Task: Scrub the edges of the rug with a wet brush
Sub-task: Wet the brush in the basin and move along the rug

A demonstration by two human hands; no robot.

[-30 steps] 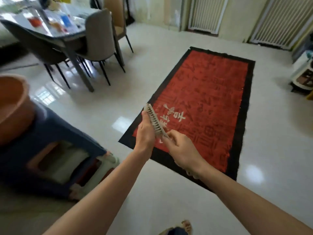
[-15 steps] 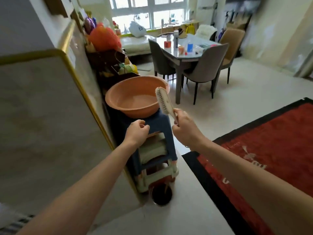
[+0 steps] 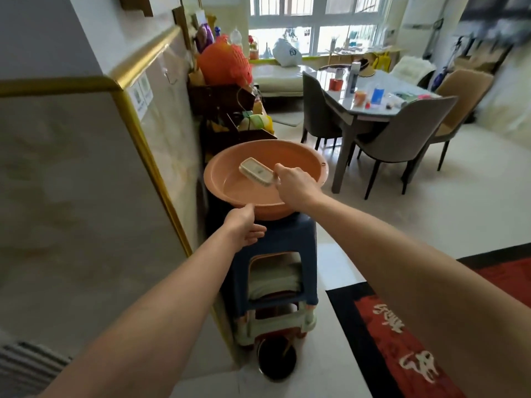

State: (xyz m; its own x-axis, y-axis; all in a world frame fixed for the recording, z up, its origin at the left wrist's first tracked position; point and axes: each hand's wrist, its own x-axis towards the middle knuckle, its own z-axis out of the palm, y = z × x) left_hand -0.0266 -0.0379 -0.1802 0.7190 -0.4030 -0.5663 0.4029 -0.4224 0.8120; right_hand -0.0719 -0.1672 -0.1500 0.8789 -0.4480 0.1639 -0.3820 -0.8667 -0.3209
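Head view counts 1 brush (image 3: 256,171), 1 orange basin (image 3: 304,156), 1 rug (image 3: 402,326), 2 hands and a stack of plastic stools (image 3: 283,248) whose number cannot be told. Behind the basin stand 1 dining table (image 3: 370,109) and 3 chairs: 1 dark chair (image 3: 317,110) on the near left of the table, 1 grey chair (image 3: 402,133) on its near right, 1 tan chair (image 3: 459,90) further back.

With the basin as landmark: the right hand (image 3: 293,183) reaches over its near-right rim, fingers curled round one end of the brush, which is held inside the bowl with its pale back up and bristles pointing down. Whether the bristles touch the water cannot be told. The left hand (image 3: 244,228) sits just below the basin's front rim, thumb touching the outer wall, fingers loosely extended and spread above the top of the blue stool, gripping nothing.

The basin rests on the stool stack. Left of it runs a marble-look wall with gold trim (image 3: 149,145). Beyond it is a dark rack (image 3: 218,101) crowded with items, among them an orange net bag (image 3: 224,64). To the basin's lower right, the red rug with a black border and pale characters lies on the glossy pale tile floor (image 3: 431,214). Far behind, bright windows (image 3: 313,24) fill the back wall.
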